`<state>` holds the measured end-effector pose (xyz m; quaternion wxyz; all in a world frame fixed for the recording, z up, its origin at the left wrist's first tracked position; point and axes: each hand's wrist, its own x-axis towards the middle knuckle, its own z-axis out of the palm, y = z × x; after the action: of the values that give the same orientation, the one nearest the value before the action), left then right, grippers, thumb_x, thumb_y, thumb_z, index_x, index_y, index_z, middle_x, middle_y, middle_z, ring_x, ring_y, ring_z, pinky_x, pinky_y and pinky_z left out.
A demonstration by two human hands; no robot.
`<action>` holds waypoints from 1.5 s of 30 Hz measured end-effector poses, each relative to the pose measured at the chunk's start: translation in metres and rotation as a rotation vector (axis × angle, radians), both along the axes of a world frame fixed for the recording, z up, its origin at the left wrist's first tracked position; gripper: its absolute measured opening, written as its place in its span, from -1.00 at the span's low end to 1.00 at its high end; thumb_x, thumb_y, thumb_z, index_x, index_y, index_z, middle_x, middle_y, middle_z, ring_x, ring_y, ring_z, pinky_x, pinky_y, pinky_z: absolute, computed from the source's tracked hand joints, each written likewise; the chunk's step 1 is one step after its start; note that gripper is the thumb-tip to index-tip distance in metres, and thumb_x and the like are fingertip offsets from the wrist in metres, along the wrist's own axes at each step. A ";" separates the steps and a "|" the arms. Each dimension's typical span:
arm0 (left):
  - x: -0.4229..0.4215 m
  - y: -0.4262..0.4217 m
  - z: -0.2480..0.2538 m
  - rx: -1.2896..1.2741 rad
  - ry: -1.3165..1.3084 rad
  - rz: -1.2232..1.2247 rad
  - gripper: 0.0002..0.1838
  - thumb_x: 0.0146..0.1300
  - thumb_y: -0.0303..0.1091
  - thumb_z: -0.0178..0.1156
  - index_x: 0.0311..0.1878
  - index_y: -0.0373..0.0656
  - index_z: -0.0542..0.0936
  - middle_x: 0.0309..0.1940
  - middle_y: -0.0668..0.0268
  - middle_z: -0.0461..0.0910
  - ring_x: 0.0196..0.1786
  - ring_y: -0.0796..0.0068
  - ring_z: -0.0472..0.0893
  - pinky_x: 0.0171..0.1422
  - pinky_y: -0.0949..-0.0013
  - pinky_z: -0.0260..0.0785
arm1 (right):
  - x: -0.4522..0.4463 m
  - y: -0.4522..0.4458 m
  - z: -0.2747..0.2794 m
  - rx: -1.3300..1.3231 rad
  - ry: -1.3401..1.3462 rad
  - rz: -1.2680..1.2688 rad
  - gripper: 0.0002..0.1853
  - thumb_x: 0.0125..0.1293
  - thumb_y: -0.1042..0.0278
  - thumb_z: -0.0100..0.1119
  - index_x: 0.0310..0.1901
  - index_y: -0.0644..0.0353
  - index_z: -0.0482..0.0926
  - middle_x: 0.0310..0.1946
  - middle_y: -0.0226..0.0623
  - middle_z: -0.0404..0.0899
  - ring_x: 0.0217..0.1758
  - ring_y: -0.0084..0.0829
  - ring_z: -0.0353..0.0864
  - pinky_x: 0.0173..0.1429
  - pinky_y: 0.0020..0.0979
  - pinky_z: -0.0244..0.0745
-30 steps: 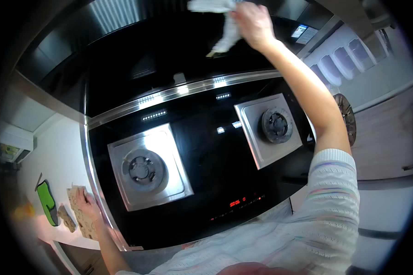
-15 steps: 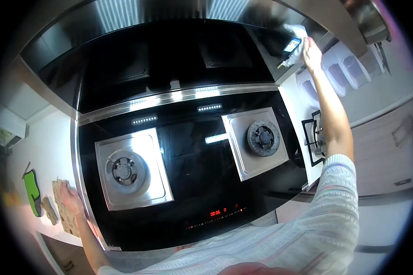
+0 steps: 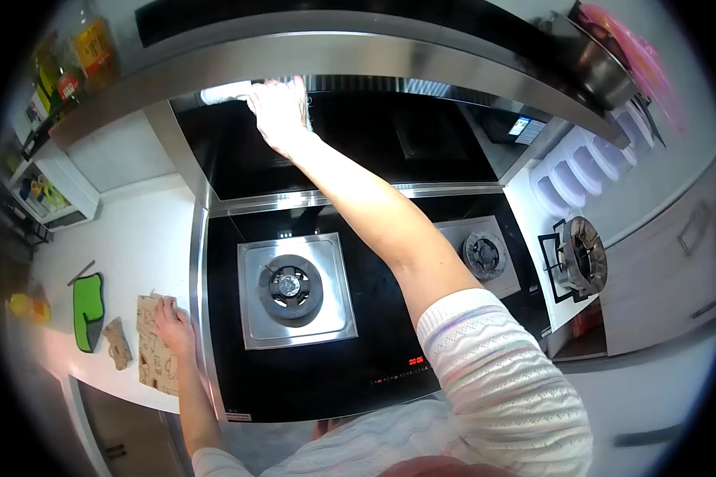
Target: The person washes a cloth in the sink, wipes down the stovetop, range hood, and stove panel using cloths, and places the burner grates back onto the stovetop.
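Observation:
High on the dark glossy back panel (image 3: 350,143), my right hand (image 3: 278,115) presses a white cloth (image 3: 225,93), its fingers bent round it. That arm crosses over the black cooktop (image 3: 326,381). At the left, my left hand (image 3: 174,325) rests with its fingers spread on a brown patterned cloth (image 3: 157,367) on the white counter. The left burner (image 3: 290,288) sits on a square steel plate; the right burner (image 3: 484,254) is partly behind my right arm.
A green cloth (image 3: 88,310) and a crumpled brown cloth (image 3: 118,344) lie on the left counter. Steel hood edge (image 3: 358,56) overhangs the panel. Burner grates (image 3: 582,256) stand at the right, bottles (image 3: 94,48) at upper left.
My right hand and the white cloth went from the top middle to the panel's right end, then across to its upper left. My left hand stays on the brown cloth. The view has shifted.

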<state>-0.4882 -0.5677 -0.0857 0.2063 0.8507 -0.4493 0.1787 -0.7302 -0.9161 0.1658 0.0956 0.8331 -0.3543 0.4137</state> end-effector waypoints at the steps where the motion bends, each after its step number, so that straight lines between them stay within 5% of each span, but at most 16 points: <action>1: -0.001 0.001 0.002 0.000 0.005 -0.001 -0.63 0.10 -0.41 0.02 0.03 -0.16 0.48 0.12 0.12 0.41 0.24 0.10 0.30 0.32 0.08 0.08 | -0.005 -0.002 -0.007 -0.063 -0.059 0.027 -0.79 0.18 0.30 0.09 -0.18 0.17 0.58 -0.19 -0.19 0.58 -0.05 -0.28 0.55 0.26 -0.16 0.17; 2: -0.003 0.001 0.004 -0.003 0.013 -0.003 -0.63 0.10 -0.40 0.01 0.02 -0.17 0.48 0.12 0.13 0.41 0.24 0.11 0.29 0.32 0.08 0.07 | -0.008 -0.006 -0.012 -0.130 -0.115 0.052 -0.78 0.19 0.30 0.09 -0.17 0.17 0.59 -0.18 -0.20 0.59 -0.04 -0.28 0.55 0.25 -0.18 0.22; 4: -0.009 0.000 0.011 -0.007 0.033 -0.004 -0.64 0.10 -0.40 0.01 0.01 -0.18 0.48 0.11 0.13 0.41 0.24 0.11 0.29 0.31 0.08 0.07 | -0.069 0.035 0.015 0.488 -0.427 0.136 -0.77 0.24 0.33 0.08 -0.14 0.23 0.59 -0.24 -0.25 0.64 -0.11 -0.29 0.61 -0.02 -0.41 0.47; 5: -0.008 0.000 0.011 -0.019 0.032 -0.003 -0.64 0.10 -0.40 0.01 0.01 -0.18 0.48 0.11 0.13 0.41 0.24 0.11 0.29 0.31 0.07 0.07 | -0.105 0.043 0.007 0.393 -0.456 0.153 -0.74 0.24 0.32 0.10 -0.12 0.29 0.58 -0.30 -0.29 0.65 -0.20 -0.41 0.63 -0.06 -0.41 0.47; 8: -0.008 0.001 0.009 -0.026 0.035 -0.002 -0.64 0.11 -0.41 0.01 0.01 -0.18 0.48 0.11 0.13 0.41 0.24 0.11 0.29 0.31 0.07 0.07 | -0.233 0.035 -0.028 0.862 -1.158 0.086 -0.76 0.25 0.28 0.14 -0.21 0.31 0.59 -0.30 -0.32 0.59 -0.29 -0.49 0.56 -0.19 -0.43 0.49; 9: -0.009 0.000 0.009 -0.018 0.040 -0.001 -0.64 0.11 -0.41 0.01 0.01 -0.18 0.48 0.11 0.13 0.41 0.24 0.11 0.29 0.30 0.06 0.07 | -0.288 0.035 -0.031 0.830 -1.281 0.145 -0.80 0.24 0.28 0.13 -0.29 0.25 0.60 -0.40 -0.39 0.56 -0.35 -0.57 0.50 -0.24 -0.45 0.45; 11: -0.010 -0.003 0.010 -0.024 0.035 0.009 -0.64 0.11 -0.42 0.01 0.01 -0.18 0.48 0.11 0.13 0.41 0.24 0.11 0.29 0.30 0.06 0.07 | -0.357 0.073 0.005 0.296 -1.027 -0.017 -0.80 0.27 0.23 0.10 -0.28 0.20 0.54 -0.39 -0.41 0.53 -0.35 -0.56 0.50 -0.26 -0.48 0.46; 14: -0.013 -0.001 0.006 -0.047 0.011 0.036 -0.64 0.10 -0.42 0.01 0.02 -0.18 0.48 0.10 0.13 0.42 0.23 0.10 0.30 0.30 0.06 0.08 | -0.415 0.107 0.091 0.153 -1.127 -0.051 -0.79 0.28 0.22 0.11 -0.24 0.20 0.51 -0.37 -0.37 0.54 -0.38 -0.58 0.49 -0.30 -0.51 0.43; 16: -0.015 -0.004 0.008 -0.037 0.003 0.051 -0.64 0.10 -0.42 0.01 0.02 -0.17 0.47 0.10 0.13 0.42 0.22 0.11 0.31 0.30 0.06 0.09 | -0.445 0.097 0.132 0.049 -0.988 -0.048 -0.78 0.25 0.21 0.13 -0.25 0.21 0.52 -0.39 -0.38 0.54 -0.38 -0.59 0.49 -0.32 -0.52 0.42; 18: -0.014 -0.005 0.003 -0.033 0.032 0.046 -0.64 0.10 -0.41 0.02 0.01 -0.16 0.47 0.10 0.14 0.42 0.21 0.11 0.32 0.29 0.07 0.10 | -0.461 0.064 0.159 -0.122 -0.698 -0.366 -0.75 0.22 0.24 0.08 -0.21 0.26 0.49 -0.35 -0.31 0.56 -0.28 -0.45 0.52 -0.15 -0.43 0.41; 21: -0.017 -0.005 0.016 -0.023 0.042 0.060 -0.67 0.09 -0.41 0.03 -0.02 -0.13 0.48 0.10 0.15 0.41 0.20 0.13 0.33 0.27 0.09 0.12 | -0.431 0.020 0.166 -0.298 -0.359 -0.574 -0.69 0.22 0.22 0.02 -0.13 0.29 0.47 -0.18 -0.16 0.56 -0.10 -0.27 0.53 0.05 -0.35 0.35; 23: -0.018 -0.004 0.017 -0.026 0.058 0.057 -0.67 0.08 -0.42 0.03 -0.03 -0.13 0.48 0.10 0.15 0.41 0.20 0.13 0.32 0.27 0.10 0.13 | -0.407 0.017 0.167 -0.270 -0.482 -0.251 -0.61 0.29 0.23 -0.09 0.07 0.25 0.44 0.06 -0.05 0.47 0.11 -0.20 0.46 0.20 -0.35 0.27; 25: -0.019 -0.003 0.018 -0.053 0.077 0.048 -0.67 0.08 -0.41 0.05 -0.03 -0.12 0.48 0.10 0.16 0.41 0.21 0.13 0.31 0.27 0.10 0.12 | -0.383 0.038 0.173 0.003 -0.318 -0.286 -0.60 0.36 0.16 -0.15 0.06 0.24 0.47 0.03 -0.11 0.52 0.08 -0.24 0.50 0.15 -0.37 0.31; 30: -0.021 -0.003 0.023 -0.043 0.101 0.063 -0.67 0.07 -0.39 0.06 -0.04 -0.12 0.48 0.11 0.14 0.40 0.23 0.11 0.30 0.28 0.08 0.09 | -0.200 0.096 0.170 -0.133 -0.203 -0.374 -0.52 0.36 -0.09 -0.18 -0.21 0.12 0.63 -0.37 -0.05 0.60 -0.24 -0.06 0.60 -0.16 -0.21 0.43; 39: -0.014 0.000 0.015 -0.101 0.109 0.048 -0.68 0.06 -0.38 0.09 -0.06 -0.09 0.50 0.12 0.15 0.39 0.23 0.14 0.29 0.28 0.07 0.09 | 0.137 0.171 0.173 -0.133 0.157 0.200 -0.55 0.35 0.04 -0.15 -0.44 0.22 0.61 -0.44 -0.13 0.60 -0.29 -0.11 0.61 -0.24 -0.14 0.47; 45: -0.009 0.002 0.006 -0.165 0.163 -0.011 -0.70 0.04 -0.41 0.09 -0.09 -0.10 0.54 0.10 0.16 0.42 0.23 0.12 0.30 0.29 0.07 0.09 | 0.120 0.178 0.195 -0.072 0.408 0.235 -0.59 0.36 0.11 -0.16 -0.38 0.24 0.59 -0.35 -0.07 0.60 -0.22 -0.09 0.60 -0.15 -0.13 0.48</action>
<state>-0.4976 -0.5656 -0.0800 0.3123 0.8400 -0.4197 0.1440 -0.6098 -0.7386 0.3609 0.1463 0.9311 -0.2131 0.2574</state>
